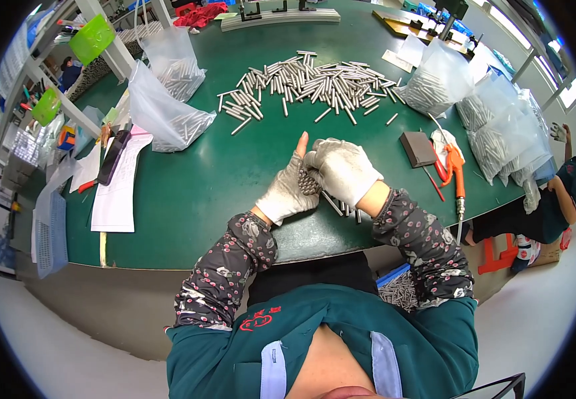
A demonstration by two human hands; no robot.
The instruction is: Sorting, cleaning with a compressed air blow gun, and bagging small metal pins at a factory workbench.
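My left hand (287,189), in a white glove with the thumb tip bare, is closed around a bundle of metal pins (308,182). The round ends of the bundle face outward. Right against it, my right hand (344,171) is gloved too, its fingers curled and pressed together by the top of the bundle. Whatever those fingers grip is hidden. A few loose pins (332,203) lie on the table below my right wrist. Beyond both hands spreads a large heap of pins (314,83).
Clear plastic bags of pins stand at left (168,113) and right (437,80) on the green table (181,193). An orange air gun (456,169) and a brown block (418,149) lie at right, papers (116,199) and a phone (114,157) at left. Another person (561,199) sits at far right.
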